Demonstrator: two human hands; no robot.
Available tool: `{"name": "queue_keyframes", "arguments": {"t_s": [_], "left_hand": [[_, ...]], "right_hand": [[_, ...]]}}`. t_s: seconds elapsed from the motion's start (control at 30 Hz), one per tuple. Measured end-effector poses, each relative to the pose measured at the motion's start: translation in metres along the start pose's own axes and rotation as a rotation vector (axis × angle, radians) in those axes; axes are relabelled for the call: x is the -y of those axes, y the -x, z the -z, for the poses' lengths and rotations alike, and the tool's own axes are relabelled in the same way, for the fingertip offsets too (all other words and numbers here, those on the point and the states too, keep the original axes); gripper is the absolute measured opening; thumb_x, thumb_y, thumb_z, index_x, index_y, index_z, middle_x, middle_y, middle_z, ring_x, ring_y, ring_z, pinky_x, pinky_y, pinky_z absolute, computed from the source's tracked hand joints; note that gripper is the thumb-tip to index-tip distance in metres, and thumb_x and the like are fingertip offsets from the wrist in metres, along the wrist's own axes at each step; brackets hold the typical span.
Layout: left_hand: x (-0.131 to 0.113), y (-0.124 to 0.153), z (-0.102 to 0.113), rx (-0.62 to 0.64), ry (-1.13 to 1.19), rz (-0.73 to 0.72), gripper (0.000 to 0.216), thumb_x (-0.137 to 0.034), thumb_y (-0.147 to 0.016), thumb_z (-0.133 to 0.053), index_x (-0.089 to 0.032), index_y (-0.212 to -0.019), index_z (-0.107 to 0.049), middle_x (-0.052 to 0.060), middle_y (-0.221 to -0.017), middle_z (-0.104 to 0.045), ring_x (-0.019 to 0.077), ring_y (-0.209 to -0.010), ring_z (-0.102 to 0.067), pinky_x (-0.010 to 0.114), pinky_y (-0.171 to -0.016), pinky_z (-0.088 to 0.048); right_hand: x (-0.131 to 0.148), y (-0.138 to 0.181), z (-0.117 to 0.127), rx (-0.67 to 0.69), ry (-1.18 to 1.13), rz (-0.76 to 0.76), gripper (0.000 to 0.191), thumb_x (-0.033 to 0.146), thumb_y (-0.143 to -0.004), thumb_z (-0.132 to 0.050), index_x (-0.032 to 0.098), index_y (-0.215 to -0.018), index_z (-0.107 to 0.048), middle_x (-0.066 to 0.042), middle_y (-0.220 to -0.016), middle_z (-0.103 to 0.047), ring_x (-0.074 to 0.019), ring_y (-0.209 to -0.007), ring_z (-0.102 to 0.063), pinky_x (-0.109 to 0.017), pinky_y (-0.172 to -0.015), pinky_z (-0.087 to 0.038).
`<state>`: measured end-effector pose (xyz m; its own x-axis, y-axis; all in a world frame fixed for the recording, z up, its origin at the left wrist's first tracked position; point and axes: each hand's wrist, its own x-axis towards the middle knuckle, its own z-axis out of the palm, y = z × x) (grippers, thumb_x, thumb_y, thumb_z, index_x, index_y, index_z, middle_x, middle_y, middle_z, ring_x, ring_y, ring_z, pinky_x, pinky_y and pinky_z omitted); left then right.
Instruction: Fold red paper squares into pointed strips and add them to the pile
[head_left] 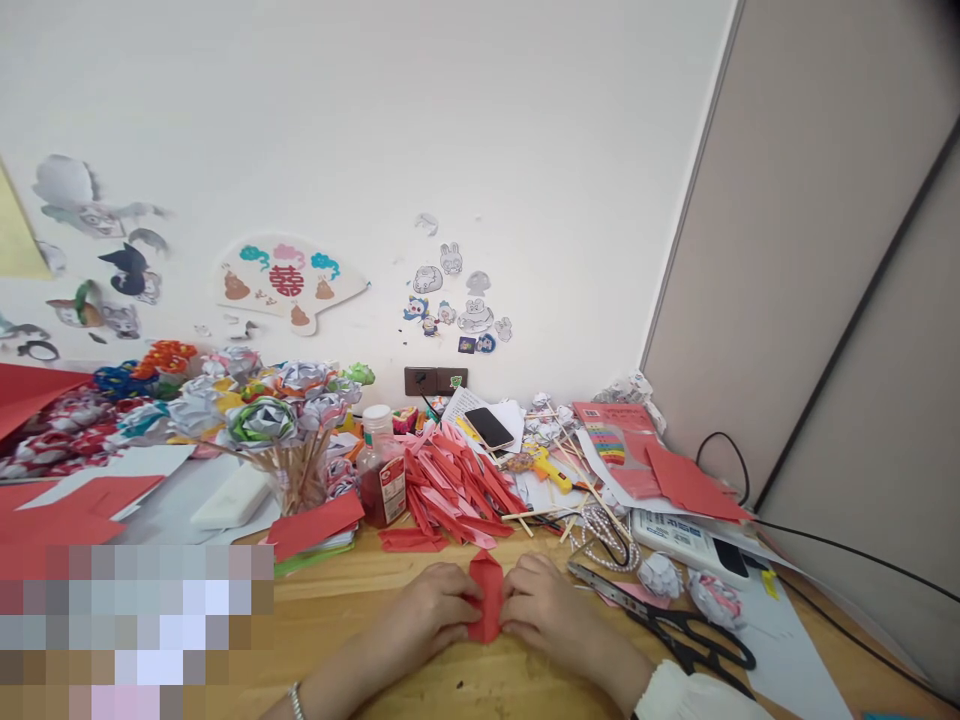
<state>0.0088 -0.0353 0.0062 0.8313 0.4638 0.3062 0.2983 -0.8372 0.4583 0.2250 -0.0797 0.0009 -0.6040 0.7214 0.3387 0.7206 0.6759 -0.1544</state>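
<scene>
A small folded piece of red paper (487,598) stands between my two hands at the front middle of the wooden table. Its top end comes to a point. On its left edge, my left hand (435,607) has its fingers closed, with a bracelet at the wrist. My right hand (541,610) grips the right edge, fingers bent against the paper. Just beyond lies a heap of folded red and pink paper strips (457,485). Close to my right hand are black-handled scissors (667,620), lying with the blades towards me and the wall.
Behind are a bottle of dark red liquid (381,480), a cup of thin sticks (296,475), a phone (489,428) and a yellow glue gun (551,470). Paper flowers (262,420) crowd the left back. Crumpled paper balls (716,598) and cables lie right, red sheets (319,525) left.
</scene>
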Motion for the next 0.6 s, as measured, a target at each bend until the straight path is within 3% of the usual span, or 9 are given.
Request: {"name": "queue_keyframes", "arguments": {"t_s": [0.23,0.43,0.6], "left_hand": [[0.005,-0.001,0.001,0.014,0.118,0.027,0.018,-0.032,-0.086,-0.056,-0.024,-0.079,-0.07,0.004,-0.097,-0.066,0.0172,-0.093,-0.057,0.027,-0.082,-0.042],[0.007,-0.008,-0.012,-0.076,0.113,0.205,0.009,-0.024,-0.075,-0.067,-0.018,-0.068,-0.064,0.002,-0.079,-0.063,0.0159,-0.08,-0.055,0.025,-0.073,-0.041],[0.007,-0.012,-0.017,-0.078,0.088,0.282,0.009,-0.013,-0.069,-0.068,-0.017,-0.064,-0.061,0.0,-0.075,-0.061,0.0151,-0.078,-0.054,0.024,-0.071,-0.04]], "right_hand": [[-0.004,-0.001,0.0,-0.012,-0.214,-0.018,0.006,0.024,-0.085,-0.06,0.024,-0.086,-0.067,0.001,-0.089,-0.061,-0.0154,-0.088,-0.05,-0.028,-0.08,-0.035],[-0.007,-0.007,-0.01,-0.042,-0.355,-0.219,0.007,0.021,-0.071,-0.074,0.021,-0.072,-0.067,0.001,-0.084,-0.06,-0.0156,-0.088,-0.051,-0.026,-0.078,-0.037],[-0.007,-0.011,-0.022,-0.061,-0.357,-0.341,0.009,0.021,-0.069,-0.075,0.02,-0.069,-0.065,0.001,-0.079,-0.061,-0.016,-0.083,-0.053,-0.027,-0.076,-0.036]]}}
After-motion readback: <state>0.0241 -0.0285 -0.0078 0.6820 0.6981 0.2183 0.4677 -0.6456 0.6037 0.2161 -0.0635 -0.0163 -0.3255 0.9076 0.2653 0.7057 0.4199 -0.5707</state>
